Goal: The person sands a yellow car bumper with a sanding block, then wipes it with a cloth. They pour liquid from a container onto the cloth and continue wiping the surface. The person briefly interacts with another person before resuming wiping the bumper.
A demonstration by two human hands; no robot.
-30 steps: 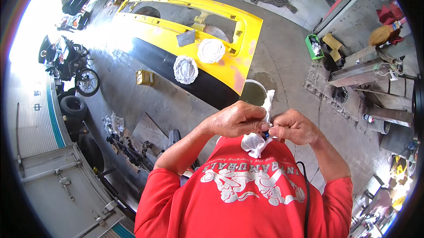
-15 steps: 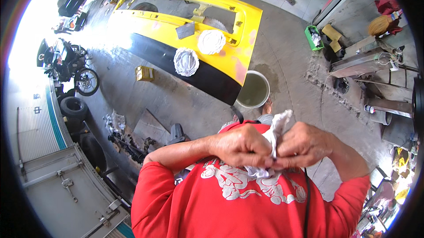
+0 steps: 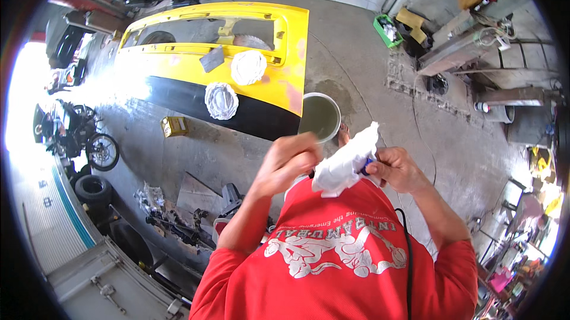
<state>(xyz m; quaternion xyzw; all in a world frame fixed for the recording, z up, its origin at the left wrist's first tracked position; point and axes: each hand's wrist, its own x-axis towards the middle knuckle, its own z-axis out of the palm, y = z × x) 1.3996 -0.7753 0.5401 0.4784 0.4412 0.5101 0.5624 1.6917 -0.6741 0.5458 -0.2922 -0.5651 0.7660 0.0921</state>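
Observation:
My right hand point(image 3: 399, 169) grips a crumpled white wrapper-like sheet point(image 3: 345, 162) by its right side, in front of my red shirt. A small dark blue piece point(image 3: 367, 166) shows between the sheet and my right fingertips; its kind is unclear. Beside the sheet's left end is my left hand point(image 3: 286, 165), fingers curled and slightly blurred; anything inside them is hidden. Ahead lies a large yellow and black vehicle body panel point(image 3: 294, 43). On it rest two round white pads with ruffled edges, one on yellow point(image 3: 248, 67), one on black point(image 3: 221, 101), and a grey sheet point(image 3: 212, 58).
A round bucket point(image 3: 339, 109) of cloudy water stands at the panel's near right corner, close to my foot point(image 3: 344, 135). A yellow box point(image 3: 174, 126) sits on the floor. Motorcycle point(image 3: 74, 133) and tires point(image 3: 93, 191) are left; a green basket point(image 3: 380, 23) and metal beams point(image 3: 460, 49) are right.
My hands have moved apart and away from my chest. The white sheet, bunched between both hands before, is spread wider, and the blue piece shows more. The view has shifted.

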